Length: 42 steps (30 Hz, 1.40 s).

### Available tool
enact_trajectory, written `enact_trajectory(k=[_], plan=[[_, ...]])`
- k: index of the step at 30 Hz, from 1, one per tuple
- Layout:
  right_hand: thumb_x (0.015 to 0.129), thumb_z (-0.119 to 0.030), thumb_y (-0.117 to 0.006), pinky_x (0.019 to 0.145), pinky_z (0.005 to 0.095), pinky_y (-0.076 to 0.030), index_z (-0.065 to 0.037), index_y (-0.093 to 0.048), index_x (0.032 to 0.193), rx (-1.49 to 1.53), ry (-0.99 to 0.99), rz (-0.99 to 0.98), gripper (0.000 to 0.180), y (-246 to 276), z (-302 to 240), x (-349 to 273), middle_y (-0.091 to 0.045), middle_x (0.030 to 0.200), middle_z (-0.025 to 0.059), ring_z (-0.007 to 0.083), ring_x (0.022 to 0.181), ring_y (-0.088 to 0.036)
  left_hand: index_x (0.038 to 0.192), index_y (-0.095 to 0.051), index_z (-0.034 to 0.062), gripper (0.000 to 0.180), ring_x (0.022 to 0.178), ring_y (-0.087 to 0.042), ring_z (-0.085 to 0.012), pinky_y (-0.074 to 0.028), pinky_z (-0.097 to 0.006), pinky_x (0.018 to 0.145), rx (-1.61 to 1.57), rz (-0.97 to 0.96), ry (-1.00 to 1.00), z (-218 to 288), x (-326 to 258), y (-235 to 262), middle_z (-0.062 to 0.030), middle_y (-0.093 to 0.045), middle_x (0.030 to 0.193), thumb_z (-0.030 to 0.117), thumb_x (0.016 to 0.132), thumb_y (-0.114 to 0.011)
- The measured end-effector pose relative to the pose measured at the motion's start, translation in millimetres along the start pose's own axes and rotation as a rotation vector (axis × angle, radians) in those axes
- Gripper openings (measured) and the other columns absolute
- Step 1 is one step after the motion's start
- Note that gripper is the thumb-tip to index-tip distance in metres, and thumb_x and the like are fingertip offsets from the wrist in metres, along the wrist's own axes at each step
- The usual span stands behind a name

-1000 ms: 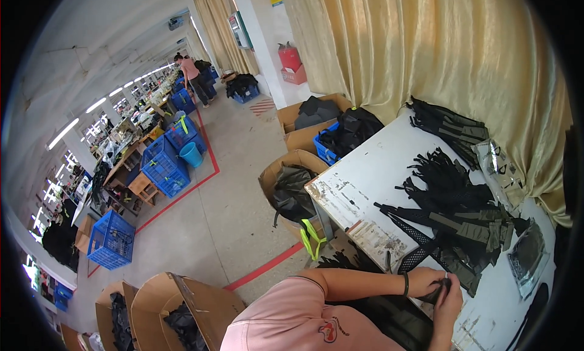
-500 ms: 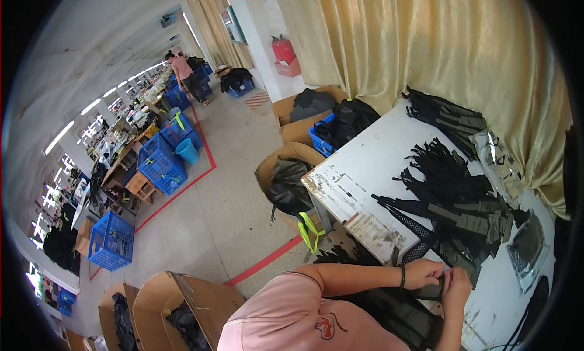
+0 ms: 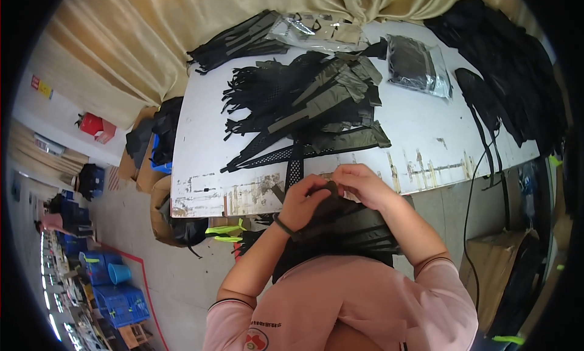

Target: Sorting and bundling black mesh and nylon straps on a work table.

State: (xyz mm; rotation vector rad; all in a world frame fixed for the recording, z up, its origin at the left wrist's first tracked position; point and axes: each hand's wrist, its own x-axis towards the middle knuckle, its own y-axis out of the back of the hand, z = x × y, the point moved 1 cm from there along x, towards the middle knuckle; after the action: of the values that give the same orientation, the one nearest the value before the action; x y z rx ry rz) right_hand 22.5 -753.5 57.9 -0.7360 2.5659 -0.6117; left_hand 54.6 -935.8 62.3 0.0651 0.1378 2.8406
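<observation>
Both hands meet over my lap at the table's near edge, on a dark fabric piece [image 3: 328, 193]. My left hand [image 3: 299, 204], with a dark band at its wrist, is closed on the piece's left side. Thumb and fingers of my right hand [image 3: 360, 184] pinch its upper right edge. More black and olive fabric pieces [image 3: 359, 229] lie across my lap below the hands. Just beyond, on the white table [image 3: 413, 132], a pile of black and olive strap pieces [image 3: 304, 101] spreads out, with mesh strips hanging toward me.
At the table's back lie a bundle of black straps [image 3: 237, 42], a clear bag [image 3: 316, 33] and a bagged dark folded item [image 3: 417, 65]. Black fabric [image 3: 499, 65] covers the right end, where a black cord [image 3: 467, 229] hangs. Cardboard boxes [image 3: 496, 272] stand right and left.
My view has swung right from the workshop aisle to face the table. Both hands remain together on the dark fabric piece, with the right fingers now more spread across its top.
</observation>
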Motion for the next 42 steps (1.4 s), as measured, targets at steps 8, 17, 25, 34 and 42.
enact_trajectory(k=[8,17,25,34,42], plan=[[0.086,-0.004,-0.053,0.081,0.0263,-0.043,0.003,-0.056,0.106,-0.093,-0.079,-0.279,0.021,3,8,-21,-0.061,0.091,0.0051,0.0145,0.088,-0.057,0.096,-0.058,0.0017,0.017,0.080,-0.054,-0.0092,-0.042,-0.021,0.073,-0.071,0.122,-0.069,-3,1,8,-0.0018,-0.057,0.085,-0.006,0.082,-0.053],[0.088,-0.006,-0.053,0.061,0.0255,-0.044,-0.002,-0.052,0.094,-0.924,0.443,0.236,0.007,0,6,-22,-0.059,0.078,0.0033,0.0126,0.066,-0.054,0.094,-0.061,0.0015,0.013,0.081,-0.056,-0.0154,-0.043,-0.026,0.072,-0.009,0.002,0.067,21,2,2,-0.0081,-0.058,0.086,0.004,0.083,-0.056],[0.085,-0.004,-0.057,0.061,0.0219,-0.040,-0.006,-0.054,0.101,-0.572,0.351,0.231,0.016,1,-17,-22,-0.052,0.069,0.0014,0.0099,0.063,-0.047,0.101,-0.060,-0.0019,0.032,0.070,-0.056,-0.0092,-0.044,-0.026,0.062,0.243,-0.051,0.334,11,13,12,-0.0103,-0.064,0.076,0.024,0.082,-0.064],[0.083,-0.008,-0.061,0.056,0.0192,-0.037,-0.004,-0.056,0.080,-0.378,0.567,0.284,0.007,28,-77,-94,-0.050,0.070,-0.0040,0.0036,0.065,-0.046,0.089,-0.061,0.0002,0.030,0.066,-0.055,-0.0323,-0.043,-0.035,0.061,0.575,-0.397,-0.166,22,-12,37,-0.0164,-0.058,0.075,0.025,0.074,-0.071],[0.078,-0.022,-0.068,0.060,0.0268,-0.043,-0.002,-0.058,0.082,-1.052,-0.239,0.384,0.023,99,-65,-148,-0.058,0.072,0.0036,0.0104,0.066,-0.053,0.087,-0.061,0.0022,0.035,0.075,-0.059,-0.0336,-0.046,-0.040,0.066,0.758,-0.734,0.365,-4,-54,59,-0.0174,-0.060,0.078,0.035,0.078,-0.065]])
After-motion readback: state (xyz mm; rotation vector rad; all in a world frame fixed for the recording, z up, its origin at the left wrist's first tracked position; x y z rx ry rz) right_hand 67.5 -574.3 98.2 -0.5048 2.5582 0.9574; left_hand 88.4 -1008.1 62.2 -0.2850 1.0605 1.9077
